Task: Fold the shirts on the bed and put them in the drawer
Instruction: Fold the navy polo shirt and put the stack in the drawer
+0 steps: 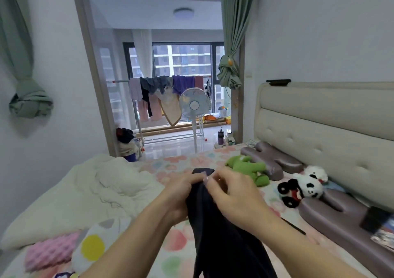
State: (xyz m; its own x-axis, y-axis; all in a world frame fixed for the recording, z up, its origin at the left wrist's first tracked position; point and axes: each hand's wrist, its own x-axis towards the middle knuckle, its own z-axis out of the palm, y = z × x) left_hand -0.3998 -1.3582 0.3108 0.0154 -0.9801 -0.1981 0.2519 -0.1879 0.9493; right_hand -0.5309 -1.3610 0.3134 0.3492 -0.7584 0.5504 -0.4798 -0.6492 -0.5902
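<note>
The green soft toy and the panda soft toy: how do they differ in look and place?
The green soft toy is green all over; the panda soft toy is black and white with some red. The green soft toy lies just past the right hand; the panda soft toy lies nearer the headboard. Both lie on the flowered sheet.

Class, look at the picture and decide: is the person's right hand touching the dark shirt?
Touching. The head view shows the right hand pinching the upper edge of the dark shirt, fingers curled over the cloth with no gap.
</note>
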